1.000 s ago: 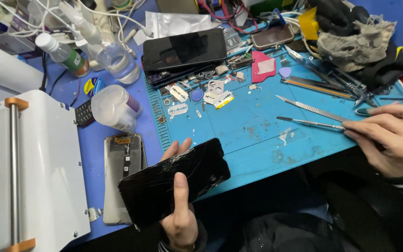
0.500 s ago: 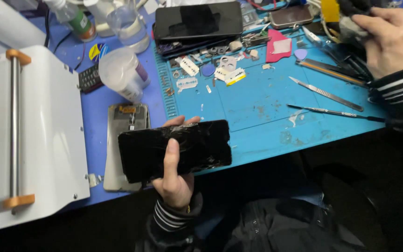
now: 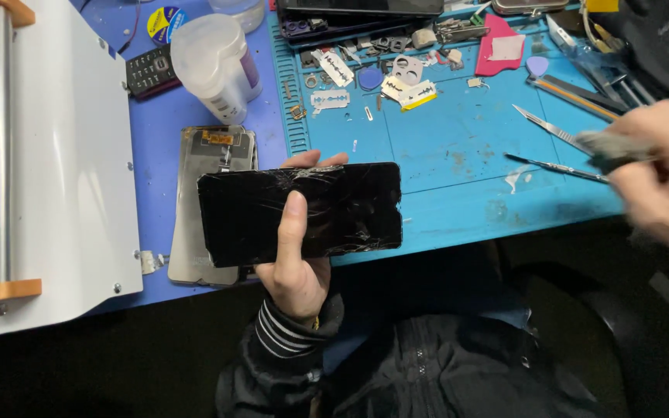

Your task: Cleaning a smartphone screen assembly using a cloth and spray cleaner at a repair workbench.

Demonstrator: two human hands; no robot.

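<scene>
Left hand (image 3: 296,267) grips cracked phone screen (image 3: 300,210) flat, glass up for inspection, above blue mat (image 3: 458,155). Right hand (image 3: 660,174), blurred, fingers closed on grey tool (image 3: 609,147).

open spot: bare middle of the blue mat (image 3: 458,147), a hand fits there easy | top edge: jammed with razor blades (image 3: 331,99) and small parts | right: tweezers (image 3: 555,167) and scalpel (image 3: 551,128) lie across | left: white bottle (image 3: 214,66) and big white machine (image 3: 48,155) block that side
</scene>
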